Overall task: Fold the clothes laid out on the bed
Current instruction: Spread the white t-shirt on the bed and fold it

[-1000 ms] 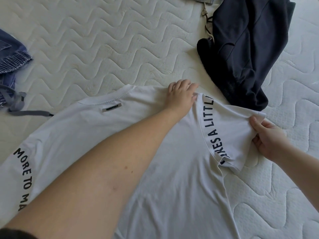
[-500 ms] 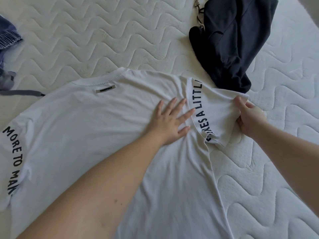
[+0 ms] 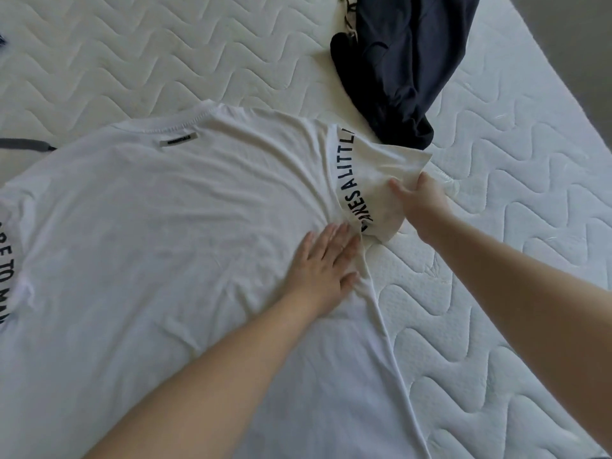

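A white T-shirt [image 3: 172,233] lies spread back-up on the quilted mattress, with black lettering along both sleeve seams and a small label under the collar. My left hand [image 3: 326,260] presses flat on the shirt body beside the right armpit, fingers straight. My right hand [image 3: 419,200] grips the right sleeve [image 3: 374,170], thumb on top of the cloth and the other fingers hidden under it. The sleeve is slightly lifted and bunched around that hand.
A crumpled dark navy garment [image 3: 400,67] lies on the mattress [image 3: 516,246] just beyond the sleeve. A grey strap end [image 3: 29,144] shows at the left edge. The bed's right edge runs diagonally at the upper right, with grey floor [image 3: 569,44] past it.
My left hand slid from the shoulder down the shirt to the armpit area. My right hand kept hold of the sleeve and shifted inward over it. The view tilted, so everything sits higher.
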A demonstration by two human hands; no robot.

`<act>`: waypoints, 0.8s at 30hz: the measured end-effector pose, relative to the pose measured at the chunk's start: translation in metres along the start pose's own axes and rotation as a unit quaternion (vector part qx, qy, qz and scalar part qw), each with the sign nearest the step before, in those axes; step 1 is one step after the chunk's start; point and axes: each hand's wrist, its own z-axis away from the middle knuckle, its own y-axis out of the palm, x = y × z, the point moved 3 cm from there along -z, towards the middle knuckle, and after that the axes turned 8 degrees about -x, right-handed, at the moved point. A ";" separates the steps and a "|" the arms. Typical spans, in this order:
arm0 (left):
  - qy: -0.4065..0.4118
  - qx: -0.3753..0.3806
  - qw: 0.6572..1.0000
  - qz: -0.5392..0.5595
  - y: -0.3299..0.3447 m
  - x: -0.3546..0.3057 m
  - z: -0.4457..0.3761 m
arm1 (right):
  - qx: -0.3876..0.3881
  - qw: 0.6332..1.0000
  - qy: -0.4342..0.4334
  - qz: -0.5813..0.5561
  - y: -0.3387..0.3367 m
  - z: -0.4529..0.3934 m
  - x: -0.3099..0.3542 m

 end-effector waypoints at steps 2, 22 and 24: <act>-0.026 -0.017 0.989 0.142 -0.009 0.008 -0.012 | -0.001 0.996 -0.084 0.007 -0.004 0.020 0.017; -0.512 0.067 0.533 0.670 -0.084 0.207 -0.008 | 0.190 0.861 -0.416 0.223 0.150 0.187 0.070; -0.516 0.054 0.564 0.643 -0.078 0.206 -0.005 | 0.153 0.873 -0.399 0.234 0.141 0.186 0.055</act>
